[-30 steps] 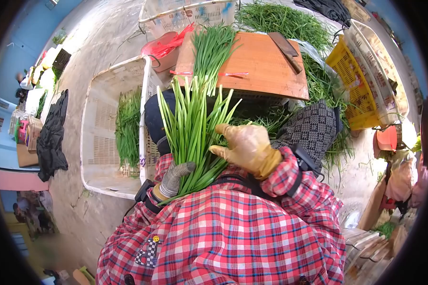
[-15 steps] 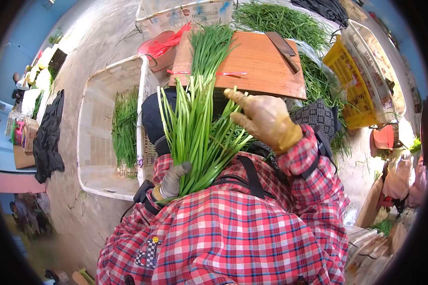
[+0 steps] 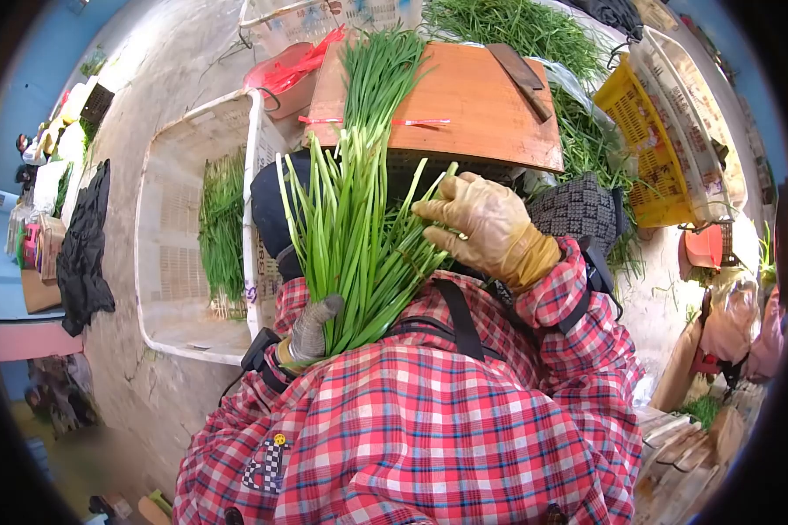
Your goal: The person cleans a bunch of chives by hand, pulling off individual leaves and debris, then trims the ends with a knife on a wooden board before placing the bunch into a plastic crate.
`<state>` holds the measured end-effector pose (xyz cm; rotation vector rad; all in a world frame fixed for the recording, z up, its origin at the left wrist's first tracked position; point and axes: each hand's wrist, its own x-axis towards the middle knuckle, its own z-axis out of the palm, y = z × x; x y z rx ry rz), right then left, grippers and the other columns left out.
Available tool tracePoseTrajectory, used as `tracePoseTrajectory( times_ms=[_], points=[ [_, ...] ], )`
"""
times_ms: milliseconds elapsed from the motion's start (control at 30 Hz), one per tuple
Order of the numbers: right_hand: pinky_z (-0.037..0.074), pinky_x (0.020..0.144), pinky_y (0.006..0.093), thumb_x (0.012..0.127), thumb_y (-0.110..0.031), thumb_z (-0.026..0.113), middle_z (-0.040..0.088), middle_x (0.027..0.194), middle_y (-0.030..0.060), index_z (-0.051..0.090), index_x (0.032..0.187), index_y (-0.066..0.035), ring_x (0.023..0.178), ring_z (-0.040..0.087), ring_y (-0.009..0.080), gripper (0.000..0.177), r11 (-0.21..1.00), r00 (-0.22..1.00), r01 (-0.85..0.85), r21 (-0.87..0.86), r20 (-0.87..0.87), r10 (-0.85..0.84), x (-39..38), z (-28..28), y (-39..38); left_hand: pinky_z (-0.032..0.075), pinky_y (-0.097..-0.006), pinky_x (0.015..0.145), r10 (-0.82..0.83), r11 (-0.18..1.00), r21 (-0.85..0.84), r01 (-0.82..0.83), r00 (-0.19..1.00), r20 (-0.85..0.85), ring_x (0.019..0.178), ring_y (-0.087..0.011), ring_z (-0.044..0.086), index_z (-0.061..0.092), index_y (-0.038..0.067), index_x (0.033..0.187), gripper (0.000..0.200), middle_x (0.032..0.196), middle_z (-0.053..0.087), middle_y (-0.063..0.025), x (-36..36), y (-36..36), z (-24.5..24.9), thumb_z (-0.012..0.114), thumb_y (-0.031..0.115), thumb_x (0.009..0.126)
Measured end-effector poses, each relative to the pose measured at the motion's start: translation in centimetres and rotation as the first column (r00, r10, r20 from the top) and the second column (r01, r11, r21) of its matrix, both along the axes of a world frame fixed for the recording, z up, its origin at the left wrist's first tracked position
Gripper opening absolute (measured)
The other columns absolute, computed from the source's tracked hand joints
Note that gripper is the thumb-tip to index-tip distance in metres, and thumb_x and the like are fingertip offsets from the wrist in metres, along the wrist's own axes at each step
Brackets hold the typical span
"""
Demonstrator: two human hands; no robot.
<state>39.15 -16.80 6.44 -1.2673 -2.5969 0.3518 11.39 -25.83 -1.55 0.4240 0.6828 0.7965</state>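
A thick bunch of garlic chives (image 3: 352,249) lies across my lap, pale cut stalk ends pointing toward the board. My left hand (image 3: 311,332), in a grey glove, is closed round the leafy lower end. On the right side of the bunch, my right hand (image 3: 492,229), in a tan rubber glove, touches the outer stalks. Its fingers are slightly bent, with a gap between thumb and forefinger. Beyond the stalk ends, another chive bundle (image 3: 381,79) lies on the wooden board (image 3: 481,109), over a red tie (image 3: 420,122).
A cleaver (image 3: 521,80) rests on the board's right side. Left of me stands a white crate (image 3: 171,262) with chives inside. A red basin (image 3: 293,92) is behind it. Loose chives (image 3: 517,35) and a yellow crate (image 3: 643,144) are at the far right.
My right hand has shifted slightly down and left against the stalks, and its pointing forefinger has bent. My left hand keeps its hold. The view has tilted a little.
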Motion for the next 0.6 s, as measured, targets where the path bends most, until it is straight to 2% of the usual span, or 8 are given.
tracePoseTrajectory(
  times_ms=[167, 267, 333, 367, 433, 500, 567, 600],
  points=[
    [0.045, 0.079, 0.0379, 0.072, -0.029, 0.072, 0.057, 0.092, 0.0054, 0.067, 0.102, -0.014, 0.092, 0.054, 0.0265, 0.034, 0.990, 0.993, -0.110, 0.085, 0.039, 0.107, -2.4, -0.7, -0.2, 0.043, -0.0402, 0.101, -0.003, 1.000, -0.017, 0.003, 1.000, 0.002, 0.118, -0.0268, 0.052, 0.037, 0.001, 0.137, 0.063, 0.132, 0.050, -0.0156, 0.0, 0.0, -0.1, 0.061, 0.030, 0.086],
    [0.046, 0.083, 0.0371, 0.065, -0.012, 0.075, 0.059, 0.101, 0.0080, 0.071, 0.088, -0.011, 0.096, 0.056, 0.0263, 0.024, 0.969, 0.920, -0.244, -0.040, -0.326, 0.218, -2.3, -2.3, 0.4, 0.043, -0.0407, 0.101, 0.001, 1.000, 0.018, -0.001, 1.000, 0.009, 0.119, -0.0272, 0.052, 0.037, 0.001, 0.137, 0.064, 0.132, 0.049, -0.0159, 0.8, 0.4, 1.2, 0.061, 0.031, 0.086],
    [0.047, 0.085, 0.0373, 0.066, -0.011, 0.074, 0.059, 0.105, 0.0086, 0.070, 0.089, -0.011, 0.098, 0.057, 0.0271, 0.023, 0.955, 0.878, -0.271, -0.120, -0.437, 0.194, -1.1, -2.7, 1.0, 0.042, -0.0410, 0.102, 0.014, 0.999, 0.051, -0.015, 1.000, 0.019, 0.119, -0.0276, 0.051, 0.037, 0.001, 0.137, 0.065, 0.132, 0.049, -0.0161, 1.0, 0.6, 1.6, 0.061, 0.032, 0.086],
    [0.047, 0.086, 0.0375, 0.068, -0.010, 0.072, 0.059, 0.109, 0.0092, 0.070, 0.091, -0.010, 0.100, 0.058, 0.0279, 0.023, 0.933, 0.828, -0.303, -0.194, -0.537, 0.157, -0.3, -2.7, 1.3, 0.041, -0.0424, 0.103, 0.041, 0.998, 0.037, -0.041, 0.999, 0.011, 0.119, -0.0290, 0.050, 0.038, 0.000, 0.136, 0.069, 0.130, 0.050, -0.0174, 0.9, 0.6, 1.3, 0.063, 0.036, 0.083],
    [0.048, 0.083, 0.0333, 0.077, -0.012, 0.067, 0.063, 0.095, 0.0084, 0.068, 0.093, -0.006, 0.093, 0.061, 0.0237, 0.017, 0.917, 0.764, -0.321, -0.238, -0.637, 0.102, 1.3, -2.8, 1.8, 0.039, -0.0438, 0.104, 0.066, 0.998, 0.022, -0.066, 0.998, 0.004, 0.120, -0.0305, 0.050, 0.038, -0.001, 0.135, 0.073, 0.129, 0.051, -0.0187, 0.8, 0.6, 1.0, 0.065, 0.040, 0.081],
    [0.049, 0.081, 0.0303, 0.087, -0.015, 0.060, 0.063, 0.087, 0.0058, 0.065, 0.098, -0.001, 0.086, 0.061, 0.0170, 0.018, 0.810, 0.564, -0.315, -0.495, -0.784, -0.260, 2.0, -2.8, 1.2, 0.040, -0.0435, 0.103, 0.099, 0.995, 0.026, -0.098, 0.994, -0.035, 0.119, -0.0308, 0.050, 0.040, -0.002, 0.133, 0.075, 0.125, 0.053, -0.0191, 0.9, 0.6, 0.9, 0.066, 0.042, 0.078],
    [0.044, 0.061, 0.0197, 0.096, -0.020, 0.049, 0.059, 0.077, 0.0009, 0.060, 0.105, 0.001, 0.067, 0.052, 0.0058, 0.025, 0.746, 0.399, -0.243, -0.620, -0.765, -0.506, 2.6, -2.4, 0.7, 0.038, -0.0433, 0.104, 0.087, 0.995, 0.048, -0.086, 0.996, -0.010, 0.121, -0.0308, 0.049, 0.038, -0.002, 0.134, 0.073, 0.129, 0.050, -0.0191, 0.6, 0.4, 0.6, 0.064, 0.041, 0.081],
    [0.039, 0.055, 0.0187, 0.097, -0.021, 0.048, 0.055, 0.072, -0.0011, 0.059, 0.107, 0.001, 0.061, 0.047, 0.0046, 0.027, 0.786, 0.370, -0.208, -0.583, -0.790, -0.488, 3.4, -2.6, 0.7, 0.037, -0.0432, 0.106, 0.075, 0.995, 0.071, -0.076, 0.997, 0.015, 0.122, -0.0308, 0.047, 0.037, -0.002, 0.136, 0.072, 0.132, 0.048, -0.0192, 0.5, 0.3, 0.4, 0.062, 0.040, 0.084]
  ],
)
